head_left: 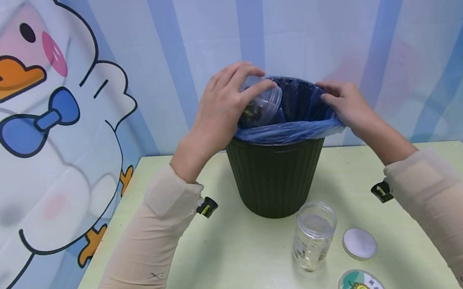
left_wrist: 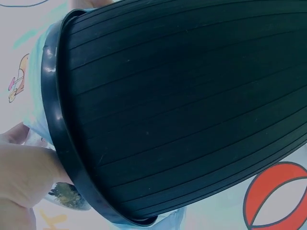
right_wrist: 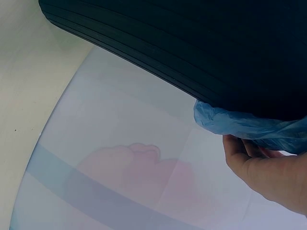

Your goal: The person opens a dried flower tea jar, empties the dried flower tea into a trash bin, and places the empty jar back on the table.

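My left hand [head_left: 226, 101] grips a clear plastic jar [head_left: 267, 103] tilted over the left rim of a dark ribbed trash bin [head_left: 279, 172]. Dark bits of some contents show inside the jar, whose mouth points into the bin. A blue trash bag [head_left: 291, 131] lines the bin and folds over its rim. At the right side of the rim, my right hand [head_left: 346, 100] pinches the bag's edge between thumb and fingers. In the right wrist view, the fingers [right_wrist: 235, 151] are at the bag's fold below the dark bin wall.
On the pale table [head_left: 212, 264], a second clear jar [head_left: 314, 236] stands in front of the bin. Beside it lie a plain white lid [head_left: 359, 243] and a lid with a flower picture [head_left: 361, 288]. A printed curtain [head_left: 307, 17] hangs close behind the bin.
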### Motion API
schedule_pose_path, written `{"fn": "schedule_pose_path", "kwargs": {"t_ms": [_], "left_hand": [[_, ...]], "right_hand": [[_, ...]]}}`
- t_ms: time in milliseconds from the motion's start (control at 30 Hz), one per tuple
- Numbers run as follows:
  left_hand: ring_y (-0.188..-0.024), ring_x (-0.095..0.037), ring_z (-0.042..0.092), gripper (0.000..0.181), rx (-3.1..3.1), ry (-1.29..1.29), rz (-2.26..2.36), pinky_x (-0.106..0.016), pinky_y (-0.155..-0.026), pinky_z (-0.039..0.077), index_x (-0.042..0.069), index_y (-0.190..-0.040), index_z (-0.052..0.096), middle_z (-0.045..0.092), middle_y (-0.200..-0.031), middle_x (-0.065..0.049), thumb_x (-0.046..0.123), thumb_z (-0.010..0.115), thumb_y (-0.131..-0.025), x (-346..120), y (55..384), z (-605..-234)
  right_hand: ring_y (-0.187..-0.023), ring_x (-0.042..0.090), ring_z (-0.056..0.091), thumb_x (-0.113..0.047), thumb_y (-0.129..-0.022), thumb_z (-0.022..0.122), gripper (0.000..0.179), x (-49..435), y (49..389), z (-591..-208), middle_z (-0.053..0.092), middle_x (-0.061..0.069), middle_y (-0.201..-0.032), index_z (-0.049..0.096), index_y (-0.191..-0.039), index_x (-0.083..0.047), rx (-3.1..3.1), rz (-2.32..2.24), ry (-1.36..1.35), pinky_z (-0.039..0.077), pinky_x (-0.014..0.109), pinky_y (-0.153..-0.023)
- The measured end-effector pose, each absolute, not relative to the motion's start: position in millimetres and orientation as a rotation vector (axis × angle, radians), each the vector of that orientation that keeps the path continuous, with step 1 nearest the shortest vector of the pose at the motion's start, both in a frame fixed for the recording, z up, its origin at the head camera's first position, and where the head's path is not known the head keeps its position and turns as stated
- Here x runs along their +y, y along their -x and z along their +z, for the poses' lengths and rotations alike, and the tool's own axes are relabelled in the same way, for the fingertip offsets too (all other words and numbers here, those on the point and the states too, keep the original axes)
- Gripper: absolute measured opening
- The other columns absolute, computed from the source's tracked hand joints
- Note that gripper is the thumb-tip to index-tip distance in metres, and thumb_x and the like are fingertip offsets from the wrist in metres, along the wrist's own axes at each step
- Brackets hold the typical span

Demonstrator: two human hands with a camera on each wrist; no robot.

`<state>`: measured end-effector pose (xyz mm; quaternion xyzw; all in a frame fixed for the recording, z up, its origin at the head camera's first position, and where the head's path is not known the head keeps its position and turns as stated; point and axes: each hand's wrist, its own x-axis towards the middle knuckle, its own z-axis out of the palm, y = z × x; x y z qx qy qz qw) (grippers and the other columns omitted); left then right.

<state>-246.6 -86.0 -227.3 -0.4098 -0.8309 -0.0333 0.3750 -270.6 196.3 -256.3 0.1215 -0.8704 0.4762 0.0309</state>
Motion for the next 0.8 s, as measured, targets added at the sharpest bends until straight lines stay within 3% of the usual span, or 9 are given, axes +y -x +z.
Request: {"fn": "schedule_pose_path", "kwargs": {"t_ms": [100,333,533,800], "left_hand": [[-0.14,-0.026,0.037,0.049,-2.123,1.046,-0.082,-0.043,-0.112,0.032,0.022,-0.135,0.062,0.052,-0.14,-0.006,-0.008,0.052,-0.099,-86.5,247.5,-228.6],[-0.139,-0.026,0.038,0.05,-2.11,1.049,-0.088,-0.043,-0.112,0.032,0.022,-0.135,0.063,0.052,-0.14,-0.006,-0.01,0.053,-0.098,-87.5,246.2,-228.9],[-0.138,-0.025,0.038,0.053,-2.074,1.063,-0.082,-0.044,-0.105,0.04,0.022,-0.135,0.063,0.052,-0.139,-0.006,-0.013,0.052,-0.097,-86.9,246.1,-227.0],[-0.139,-0.025,0.039,0.055,-2.038,1.069,-0.037,-0.043,-0.104,0.042,0.022,-0.135,0.063,0.052,-0.138,-0.006,-0.014,0.055,-0.095,-85.8,245.7,-225.7]], "right_hand": [[-0.049,0.009,0.026,-0.012,-0.108,0.037,0.047,196.6,270.4,-256.8,0.031,0.021,-0.157,0.034,-0.153,-0.001,-2.677,1.478,-0.376,0.034,0.027,-0.056],[-0.052,0.01,0.028,-0.012,-0.108,0.037,0.047,196.5,270.4,-257.4,0.032,0.02,-0.156,0.034,-0.153,-0.001,-2.668,1.49,-0.38,0.034,0.027,-0.056],[-0.046,0.007,0.025,-0.012,-0.108,0.037,0.047,196.8,271.3,-257.3,0.032,0.022,-0.156,0.034,-0.153,0.001,-2.651,1.505,-0.396,0.033,0.024,-0.051],[-0.05,0.009,0.027,-0.01,-0.107,0.037,0.046,196.6,271.0,-257.0,0.032,0.023,-0.155,0.036,-0.152,0.002,-2.644,1.493,-0.394,0.034,0.025,-0.054]]}}
